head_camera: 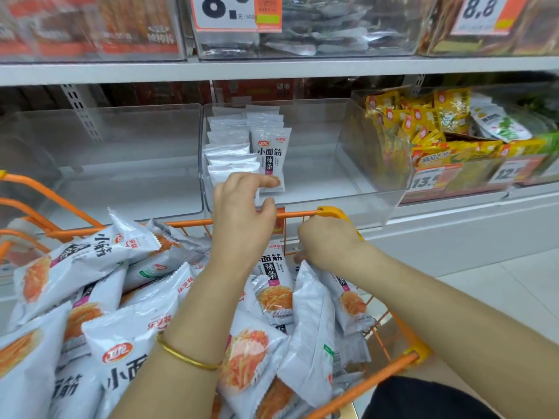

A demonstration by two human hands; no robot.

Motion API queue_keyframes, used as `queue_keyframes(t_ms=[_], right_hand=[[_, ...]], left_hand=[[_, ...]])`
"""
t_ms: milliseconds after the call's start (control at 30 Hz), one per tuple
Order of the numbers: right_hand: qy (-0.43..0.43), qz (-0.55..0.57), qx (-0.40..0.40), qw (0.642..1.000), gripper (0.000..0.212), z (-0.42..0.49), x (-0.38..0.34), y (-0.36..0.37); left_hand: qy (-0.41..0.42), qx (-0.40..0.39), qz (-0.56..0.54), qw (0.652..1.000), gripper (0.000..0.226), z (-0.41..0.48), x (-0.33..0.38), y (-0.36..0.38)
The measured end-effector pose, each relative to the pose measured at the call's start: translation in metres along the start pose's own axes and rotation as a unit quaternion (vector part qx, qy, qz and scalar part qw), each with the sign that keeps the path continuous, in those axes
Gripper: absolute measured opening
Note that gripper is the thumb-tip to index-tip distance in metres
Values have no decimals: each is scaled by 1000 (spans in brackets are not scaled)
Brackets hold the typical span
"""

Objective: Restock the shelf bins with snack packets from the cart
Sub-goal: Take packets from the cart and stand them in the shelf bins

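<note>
Left hand at the bin's lip, right hand down in the cart.

The clear plastic bin (pixel 302 196) is open-topped under the shelf above, with white packets standing in rows (pixel 230 152) at its left and free room to their right. The left hand (pixel 242 213) hovers over the front edge, fingers loose and holding nothing, index tip at the front packet (pixel 270 155). The right hand (pixel 326 243), beside the orange wire cart's (pixel 296 213) rim, seems to pinch the crimped top of a packet (pixel 311 297); its fingers are mostly hidden. A glossy heap (pixel 127 246) of packets fills the cart.
</note>
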State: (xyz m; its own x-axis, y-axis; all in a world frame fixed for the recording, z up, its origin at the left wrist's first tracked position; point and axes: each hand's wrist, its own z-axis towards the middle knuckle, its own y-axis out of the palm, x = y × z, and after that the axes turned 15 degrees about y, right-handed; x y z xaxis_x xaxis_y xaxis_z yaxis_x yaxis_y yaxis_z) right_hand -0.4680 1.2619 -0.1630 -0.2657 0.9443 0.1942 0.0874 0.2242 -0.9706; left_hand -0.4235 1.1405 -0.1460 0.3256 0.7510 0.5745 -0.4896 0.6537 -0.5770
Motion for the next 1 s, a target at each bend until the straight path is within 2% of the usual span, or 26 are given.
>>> queue_keyframes(t_ms=[133, 233, 300, 367, 533, 633, 700, 767, 800, 833, 867, 933, 1000], right_hand=[[15, 55, 8, 998, 31, -5, 11, -16], [35, 171, 0, 985, 23, -16, 31, -48], [38, 297, 0, 954, 21, -26, 41, -66], [38, 389, 40, 919, 19, -30, 42, -77], [43, 451, 173, 874, 19, -13, 24, -80], [-15, 482, 140, 865, 21, -7, 14, -78], [-47, 540, 103, 834, 23, -7, 14, -76], [-23, 607, 112, 786, 24, -4, 18, -73], [4, 609, 137, 781, 22, -1, 22, -70], [30, 590, 150, 793, 21, 2, 27, -67], [43, 567, 131, 812, 21, 4, 31, -64], [20, 543, 12, 840, 24, 5, 33, -57], [-29, 565, -93, 819, 22, 2, 30, -50]], left_hand=[[-9, 2, -64, 998, 20, 0, 5, -1], [-30, -7, -144, 989, 9, -2, 9, 0], [-25, -33, -188, 981, 12, -4, 12, 2], [-16, -65, -222, 973, 20, -4, 13, 2], [-51, -108, -250, 961, 42, -3, 12, 2], [-52, -82, -235, 967, 39, -2, 9, 2], [-63, -59, -236, 968, 35, 0, 7, 2], [-86, -40, -249, 964, 30, 1, 5, 1], [-98, -33, -253, 962, 27, 2, 5, 0], [-110, -23, -258, 960, 26, 3, 5, 0], [-119, -10, -272, 955, 25, 4, 5, -1], [-135, 19, -310, 941, 23, 5, 6, -2], [-135, 34, -328, 934, 23, 6, 6, -2]])
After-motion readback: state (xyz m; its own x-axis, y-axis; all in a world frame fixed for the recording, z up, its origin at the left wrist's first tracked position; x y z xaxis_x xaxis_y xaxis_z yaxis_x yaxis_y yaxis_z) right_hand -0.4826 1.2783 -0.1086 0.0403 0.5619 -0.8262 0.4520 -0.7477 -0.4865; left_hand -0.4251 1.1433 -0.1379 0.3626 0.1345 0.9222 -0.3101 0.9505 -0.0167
